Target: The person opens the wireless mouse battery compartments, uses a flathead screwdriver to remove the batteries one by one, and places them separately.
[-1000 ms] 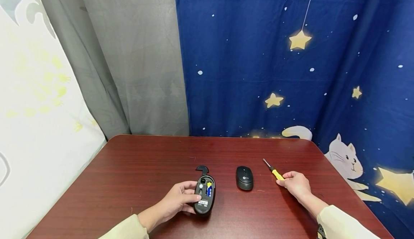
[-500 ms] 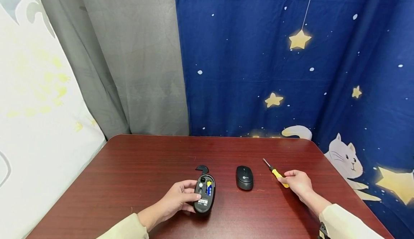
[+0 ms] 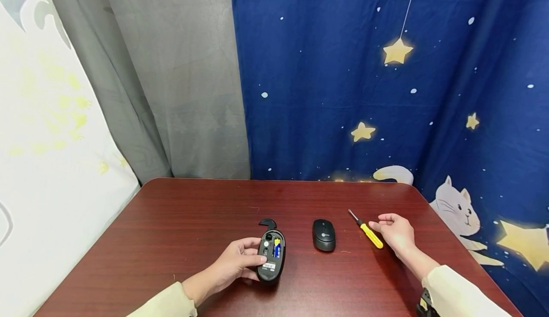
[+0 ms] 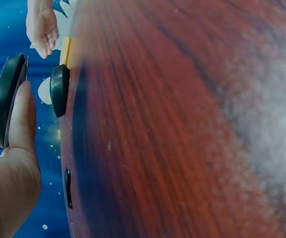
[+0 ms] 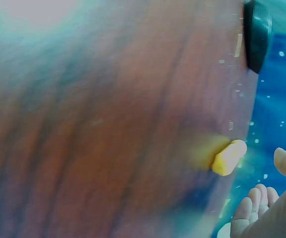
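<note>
Over the table [image 3: 193,212] I see a mouse [image 3: 269,272] in the left hand [image 3: 233,264], a battery [image 3: 277,248] inside, and a cover [image 3: 268,222] lying just beyond. Rightward, my feed shows a second mouse [image 3: 324,236], a screwdriver [image 3: 371,235], then the right hand [image 3: 396,233]; curtains [image 3: 321,69] hang behind.

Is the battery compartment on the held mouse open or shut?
Open: the battery shows inside the mouse in the left hand, and the black cover lies on the table.
</note>
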Demonstrator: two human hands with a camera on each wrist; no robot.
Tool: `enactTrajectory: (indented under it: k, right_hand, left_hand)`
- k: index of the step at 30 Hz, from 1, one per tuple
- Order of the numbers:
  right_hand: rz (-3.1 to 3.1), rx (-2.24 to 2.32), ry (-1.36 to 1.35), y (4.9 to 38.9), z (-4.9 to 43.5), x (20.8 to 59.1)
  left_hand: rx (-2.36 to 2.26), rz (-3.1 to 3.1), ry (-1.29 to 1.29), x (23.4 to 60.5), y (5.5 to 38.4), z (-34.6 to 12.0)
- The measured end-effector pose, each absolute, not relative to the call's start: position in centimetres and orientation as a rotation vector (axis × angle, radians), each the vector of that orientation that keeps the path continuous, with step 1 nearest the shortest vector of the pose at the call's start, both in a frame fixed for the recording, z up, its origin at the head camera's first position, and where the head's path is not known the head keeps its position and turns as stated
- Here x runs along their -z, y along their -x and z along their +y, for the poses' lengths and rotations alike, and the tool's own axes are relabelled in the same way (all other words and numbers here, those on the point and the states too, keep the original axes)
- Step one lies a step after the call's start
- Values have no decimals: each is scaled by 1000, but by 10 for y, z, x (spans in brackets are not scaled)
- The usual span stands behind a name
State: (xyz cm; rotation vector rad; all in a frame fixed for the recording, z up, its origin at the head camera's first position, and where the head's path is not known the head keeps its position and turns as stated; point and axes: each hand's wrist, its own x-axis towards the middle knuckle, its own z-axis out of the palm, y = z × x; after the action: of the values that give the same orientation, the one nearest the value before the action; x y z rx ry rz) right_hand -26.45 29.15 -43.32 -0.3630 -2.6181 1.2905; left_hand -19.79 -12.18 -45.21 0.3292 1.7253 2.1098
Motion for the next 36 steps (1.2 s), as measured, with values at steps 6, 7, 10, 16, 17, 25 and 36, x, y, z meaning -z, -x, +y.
enactTrajectory:
  k: [6,7,10,16,17,25,36]
  right_hand:
    - [-2565,-1350,330,268,285,422]
    - [-2560,-1359,326,268,283,421]
    - [-2547,-1375,314,268,278,418]
    - [-2507,-1446,269,269,266,413]
    - [-2497,-1472,258,268,264,412]
    - [-2430,-1630,136,265,241,410]
    - [-2336,-1753,-118,255,203,414]
  left_hand:
    - [-2108,1729,-324,452,199,-122]
    - [-2110,1728,-326,453,199,-122]
    - [-2113,1722,-331,453,199,-121]
    - [-2115,1718,-334,454,199,-121]
    - [-2114,1719,-333,454,199,-121]
    - [-2116,1719,-335,453,199,-120]
    - [-2119,1713,-343,450,198,-118]
